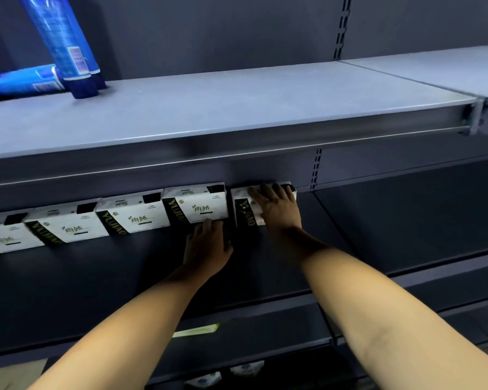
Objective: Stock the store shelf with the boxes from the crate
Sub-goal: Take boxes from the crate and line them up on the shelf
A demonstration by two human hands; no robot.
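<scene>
Boxes [137, 218], white with a black band and gold lettering, stand in a row far back on the dark middle shelf [96, 277], just under the lip of the shelf above. The last box on the right [245, 213] stands a small gap apart from its neighbour [200, 206]. The right hand [276, 206] lies flat on the front of this last box, fingers spread and straight, the tips reaching its top edge. The left hand [206, 246] rests on the shelf in front of the neighbour, its straight fingers touching that box's lower edge and holding nothing. Both bare forearms reach in from below.

On the grey upper shelf [237, 108], far left, a blue tube [65, 43] stands tilted on its cap, with another tube [20, 81] lying on its side beside it. A pale green label strip [196, 330] sits on the front edge of the middle shelf. Below that, white packs [245, 368] show dimly, too blurred to make out.
</scene>
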